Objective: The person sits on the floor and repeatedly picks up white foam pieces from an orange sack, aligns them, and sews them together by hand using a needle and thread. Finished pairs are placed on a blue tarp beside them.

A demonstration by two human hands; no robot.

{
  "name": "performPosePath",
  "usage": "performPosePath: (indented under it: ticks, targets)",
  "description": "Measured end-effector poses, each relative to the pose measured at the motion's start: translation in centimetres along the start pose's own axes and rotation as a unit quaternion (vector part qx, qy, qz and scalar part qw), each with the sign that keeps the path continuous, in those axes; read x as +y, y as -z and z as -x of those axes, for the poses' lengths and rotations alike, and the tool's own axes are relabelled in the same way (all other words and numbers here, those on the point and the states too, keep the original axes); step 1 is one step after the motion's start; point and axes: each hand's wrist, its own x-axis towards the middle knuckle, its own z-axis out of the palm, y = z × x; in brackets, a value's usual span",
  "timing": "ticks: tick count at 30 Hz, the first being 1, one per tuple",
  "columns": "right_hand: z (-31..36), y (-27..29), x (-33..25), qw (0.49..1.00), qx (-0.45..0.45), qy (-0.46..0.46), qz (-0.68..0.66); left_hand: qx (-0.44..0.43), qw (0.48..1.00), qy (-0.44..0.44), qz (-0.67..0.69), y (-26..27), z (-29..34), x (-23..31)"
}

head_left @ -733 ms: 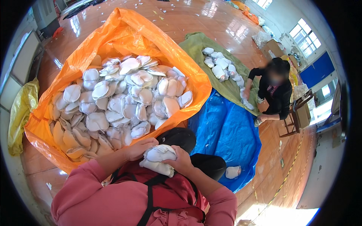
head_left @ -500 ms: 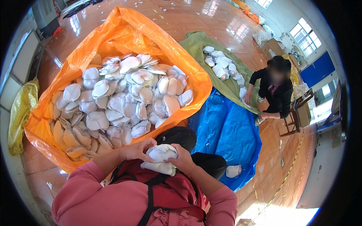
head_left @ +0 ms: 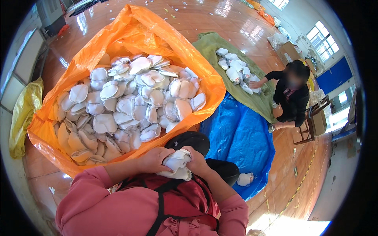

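Above my lap, a folded bundle of white fabric pads [head_left: 176, 164] is held between both hands. My left hand [head_left: 155, 160] grips its left side, with the fingers curled round it. On the opposite side, my right hand [head_left: 196, 162] is closed on the upper right edge. Just beyond my hands stands a wide orange plastic sack [head_left: 130, 27], its mouth spread. Inside lies a heap of loose, rounded white pads [head_left: 118, 104], many in pairs or small stacks. A single white bundle [head_left: 245, 179] rests on the blue tarp [head_left: 236, 135] by my right knee.
Several white bundles [head_left: 235, 74] lie on a green cloth [head_left: 208, 43] at the far right. A co-worker [head_left: 292, 92] crouches there, one hand at the bundles. Behind stand a wooden chair [head_left: 315, 118] and a cardboard box [head_left: 289, 53]. A yellow sack [head_left: 25, 114] sits at the left wall.
My hands have turned and squeezed the white bundle, the left hand now covering more of it. The co-worker's hand has moved from the cloth's edge to the bundles.
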Motion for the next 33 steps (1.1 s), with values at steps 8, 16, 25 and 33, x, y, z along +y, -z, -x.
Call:
performPosePath:
  ticks: [8,16,25,33]
  targets:
    - [-0.7,0.0,-0.2,1.0,0.011,-0.01,-0.018,0.142,0.99,-0.014,-0.005,-1.7,0.8,0.6]
    - [-0.3,-1.0,-0.5,0.996,0.073,-0.044,-0.028,0.246,0.955,-0.157,-0.045,-3.1,0.6,0.0]
    - [2.1,-2.4,-0.1,0.981,0.123,0.024,-0.145,0.26,0.948,-0.177,-0.049,-3.3,0.0,0.0]
    - [2.3,-2.7,0.4,0.913,0.082,-0.082,-0.392,0.219,0.963,-0.156,0.026,-2.5,-0.4,-0.1]
